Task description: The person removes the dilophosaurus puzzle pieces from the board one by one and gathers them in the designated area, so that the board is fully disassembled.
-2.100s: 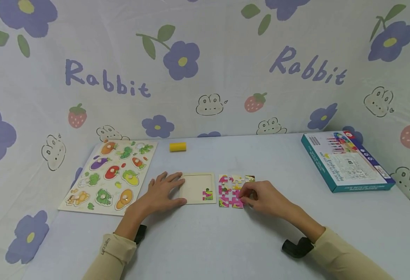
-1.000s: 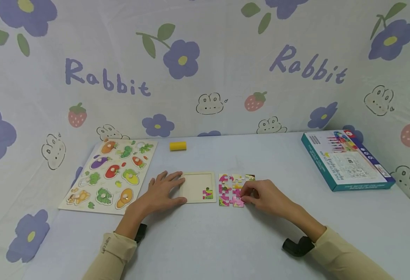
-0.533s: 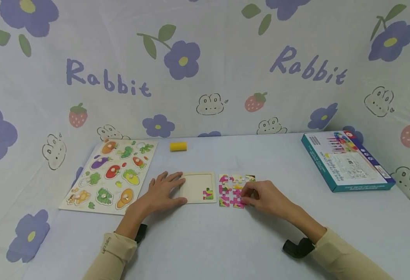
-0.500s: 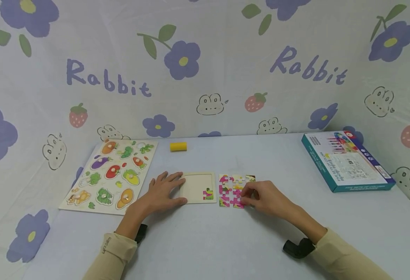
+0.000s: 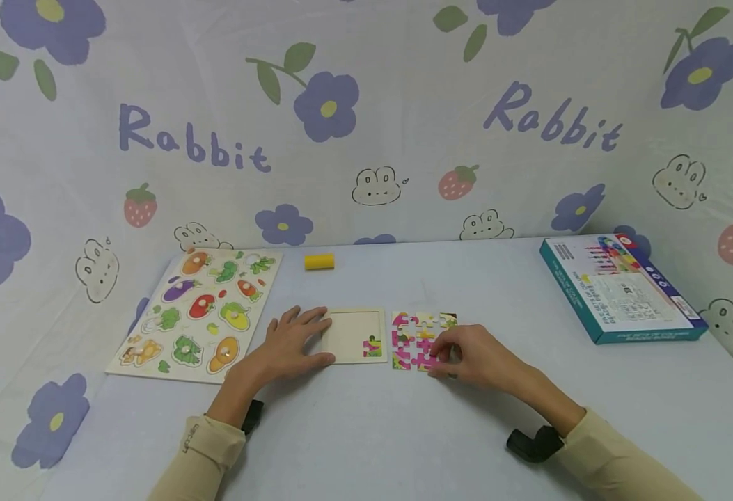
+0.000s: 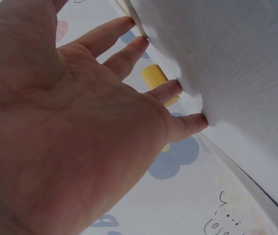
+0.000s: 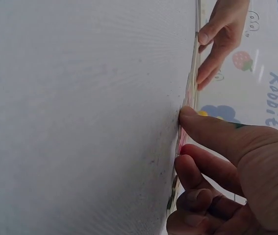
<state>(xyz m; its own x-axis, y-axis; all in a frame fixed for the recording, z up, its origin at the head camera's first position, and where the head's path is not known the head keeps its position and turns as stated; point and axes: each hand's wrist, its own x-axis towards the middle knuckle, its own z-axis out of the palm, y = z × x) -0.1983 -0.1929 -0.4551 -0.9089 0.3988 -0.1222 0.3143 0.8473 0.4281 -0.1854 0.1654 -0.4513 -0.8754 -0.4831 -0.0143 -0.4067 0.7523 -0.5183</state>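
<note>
My left hand (image 5: pixel 287 348) rests spread beside a square wooden puzzle tray (image 5: pixel 353 313), thumb and fingertips at its left edge. One pink-and-green jigsaw piece (image 5: pixel 372 346) lies in the tray's lower right corner. In the left wrist view the fingers (image 6: pixel 124 56) are straight, two of them at the tray's edge (image 6: pixel 138 22). Right of the tray lie several pink, yellow and green jigsaw pieces (image 5: pixel 402 339) in a loose block. My right hand (image 5: pixel 475 355) covers their lower right corner. In the right wrist view its thumb and curled fingertips pinch a pink piece (image 7: pixel 182 139), mostly hidden.
A vegetable knob-puzzle board (image 5: pixel 209 306) lies left, reaching behind my left forearm. A yellow cylinder (image 5: pixel 319 261) lies at the back of the white table (image 5: pixel 366 438). A teal-edged box (image 5: pixel 619 292) sits at the right. A patterned cloth (image 5: pixel 404 139) hangs behind.
My right thumb has shifted a little toward the table's front, widening the gap to the index finger at the block's lower right corner. My left hand and the tray stay put.
</note>
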